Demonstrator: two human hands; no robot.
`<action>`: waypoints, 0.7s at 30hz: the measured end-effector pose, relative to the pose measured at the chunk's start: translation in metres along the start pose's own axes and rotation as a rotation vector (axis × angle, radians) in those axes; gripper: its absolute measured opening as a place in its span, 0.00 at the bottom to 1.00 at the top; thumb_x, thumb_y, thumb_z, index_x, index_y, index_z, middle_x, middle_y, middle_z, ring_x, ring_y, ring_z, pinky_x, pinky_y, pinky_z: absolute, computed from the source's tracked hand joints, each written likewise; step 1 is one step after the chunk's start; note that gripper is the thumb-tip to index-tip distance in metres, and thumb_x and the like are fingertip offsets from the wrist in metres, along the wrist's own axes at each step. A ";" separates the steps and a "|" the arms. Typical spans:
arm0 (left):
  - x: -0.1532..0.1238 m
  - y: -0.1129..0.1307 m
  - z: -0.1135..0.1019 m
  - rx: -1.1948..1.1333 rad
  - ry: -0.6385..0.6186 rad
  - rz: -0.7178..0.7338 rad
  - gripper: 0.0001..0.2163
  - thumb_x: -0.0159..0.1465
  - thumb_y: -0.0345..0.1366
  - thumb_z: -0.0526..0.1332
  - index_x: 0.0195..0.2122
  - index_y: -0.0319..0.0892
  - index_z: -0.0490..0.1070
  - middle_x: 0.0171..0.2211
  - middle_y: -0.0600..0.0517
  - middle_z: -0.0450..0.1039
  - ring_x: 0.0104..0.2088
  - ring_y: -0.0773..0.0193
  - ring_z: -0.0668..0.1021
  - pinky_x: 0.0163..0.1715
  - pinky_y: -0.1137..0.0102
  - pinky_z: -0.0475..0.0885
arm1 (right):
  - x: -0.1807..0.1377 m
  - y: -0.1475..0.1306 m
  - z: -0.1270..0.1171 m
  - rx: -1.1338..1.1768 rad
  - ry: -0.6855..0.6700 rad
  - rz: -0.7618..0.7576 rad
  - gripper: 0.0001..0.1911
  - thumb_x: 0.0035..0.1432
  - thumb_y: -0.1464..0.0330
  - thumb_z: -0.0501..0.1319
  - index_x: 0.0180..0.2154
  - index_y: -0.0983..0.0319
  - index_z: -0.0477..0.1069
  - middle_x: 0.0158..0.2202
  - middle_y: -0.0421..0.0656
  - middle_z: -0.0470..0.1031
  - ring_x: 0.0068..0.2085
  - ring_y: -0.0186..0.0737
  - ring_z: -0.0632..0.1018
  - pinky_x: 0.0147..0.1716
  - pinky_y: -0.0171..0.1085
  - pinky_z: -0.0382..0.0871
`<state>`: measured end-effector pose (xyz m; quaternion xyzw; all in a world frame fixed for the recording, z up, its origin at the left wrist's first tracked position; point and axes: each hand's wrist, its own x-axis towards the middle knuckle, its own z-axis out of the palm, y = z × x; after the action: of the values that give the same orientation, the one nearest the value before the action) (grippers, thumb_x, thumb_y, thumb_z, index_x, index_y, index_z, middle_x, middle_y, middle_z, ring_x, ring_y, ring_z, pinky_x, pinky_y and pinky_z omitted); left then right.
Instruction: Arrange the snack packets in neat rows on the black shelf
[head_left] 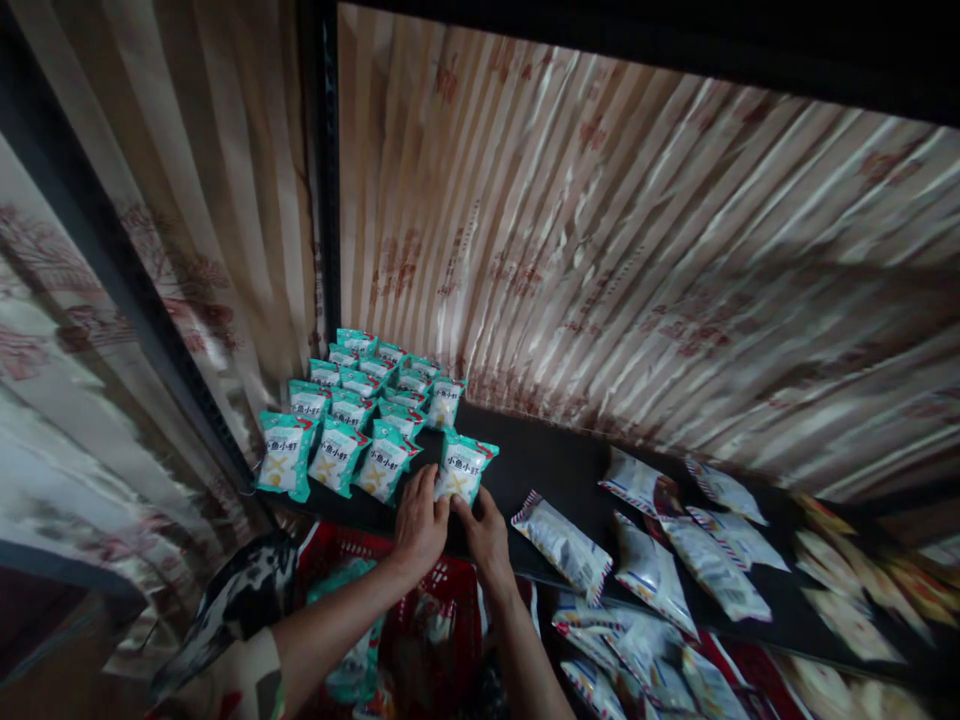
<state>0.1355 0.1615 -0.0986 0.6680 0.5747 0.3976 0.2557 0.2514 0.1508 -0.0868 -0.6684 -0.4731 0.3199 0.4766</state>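
Observation:
A teal and white snack bag point(463, 465) stands upright at the front of the black shelf, between my two hands. My left hand point(420, 522) grips its lower left edge. At the bag's lower right, my right hand point(486, 540) holds it with the thumb in front and the fingers at the side. Just left of my left hand is a matching bag point(384, 462), the end of a front row. Behind that row, several more teal bags point(349, 408) stand in lines reaching back to the curtain.
Several white, stripe-edged packets point(564, 545) lie on the black shelf point(517, 440) to the right. Below, a red basket point(450, 590) holds more teal bags point(356, 650). A dark post point(327, 200) rises at the back left corner, with a patterned curtain point(525, 230) behind.

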 end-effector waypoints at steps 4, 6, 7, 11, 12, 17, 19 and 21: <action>0.012 -0.002 0.016 0.003 -0.031 0.011 0.22 0.61 0.31 0.50 0.57 0.38 0.59 0.60 0.43 0.58 0.61 0.58 0.62 0.60 0.60 0.58 | 0.037 0.008 0.011 -0.074 0.038 -0.030 0.23 0.47 0.57 0.60 0.43 0.64 0.73 0.38 0.48 0.79 0.39 0.47 0.77 0.39 0.41 0.70; 0.019 -0.003 0.021 0.003 -0.048 0.004 0.21 0.62 0.31 0.49 0.57 0.37 0.60 0.61 0.42 0.58 0.61 0.58 0.61 0.60 0.60 0.58 | 0.052 0.012 0.018 -0.086 0.045 -0.061 0.22 0.47 0.58 0.60 0.42 0.63 0.74 0.37 0.47 0.79 0.39 0.47 0.77 0.39 0.40 0.70; 0.023 -0.003 0.022 0.002 -0.050 -0.002 0.21 0.62 0.31 0.49 0.57 0.36 0.60 0.61 0.42 0.58 0.61 0.58 0.61 0.61 0.60 0.57 | 0.059 0.013 0.021 -0.092 0.045 -0.071 0.22 0.47 0.58 0.60 0.42 0.63 0.74 0.37 0.47 0.79 0.39 0.47 0.77 0.39 0.40 0.70; 0.040 -0.006 0.026 0.006 -0.033 -0.051 0.20 0.64 0.33 0.47 0.57 0.36 0.61 0.61 0.42 0.58 0.61 0.58 0.61 0.60 0.61 0.57 | 0.080 0.014 0.034 -0.133 0.048 -0.085 0.22 0.47 0.58 0.59 0.42 0.63 0.74 0.39 0.48 0.78 0.41 0.47 0.77 0.40 0.40 0.69; 0.044 -0.007 0.027 0.008 -0.034 -0.063 0.20 0.64 0.34 0.47 0.56 0.36 0.62 0.61 0.42 0.58 0.61 0.58 0.60 0.60 0.61 0.58 | 0.084 0.014 0.037 -0.142 0.044 -0.081 0.23 0.47 0.58 0.59 0.43 0.63 0.73 0.39 0.48 0.78 0.41 0.47 0.77 0.40 0.40 0.69; 0.053 -0.016 0.034 -0.014 -0.048 -0.075 0.21 0.64 0.35 0.46 0.57 0.38 0.61 0.61 0.44 0.57 0.62 0.58 0.59 0.61 0.60 0.57 | 0.098 0.016 0.046 -0.121 0.005 -0.044 0.31 0.50 0.57 0.57 0.54 0.62 0.64 0.46 0.48 0.75 0.45 0.46 0.76 0.43 0.40 0.69; 0.054 -0.018 0.035 -0.026 -0.050 -0.074 0.21 0.64 0.35 0.45 0.57 0.38 0.60 0.61 0.44 0.57 0.62 0.59 0.59 0.61 0.60 0.56 | 0.100 0.017 0.047 -0.112 0.012 -0.030 0.33 0.50 0.56 0.57 0.57 0.61 0.59 0.48 0.48 0.74 0.47 0.45 0.76 0.45 0.41 0.69; 0.055 -0.019 0.036 -0.030 -0.055 -0.073 0.21 0.65 0.35 0.44 0.57 0.37 0.60 0.62 0.43 0.56 0.62 0.59 0.59 0.61 0.60 0.55 | 0.101 0.018 0.048 -0.109 0.018 -0.028 0.34 0.50 0.56 0.57 0.58 0.61 0.58 0.48 0.48 0.74 0.47 0.45 0.75 0.45 0.41 0.68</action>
<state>0.1557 0.2236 -0.1208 0.6533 0.5854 0.3781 0.2958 0.2503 0.2593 -0.1173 -0.6892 -0.4950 0.2810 0.4483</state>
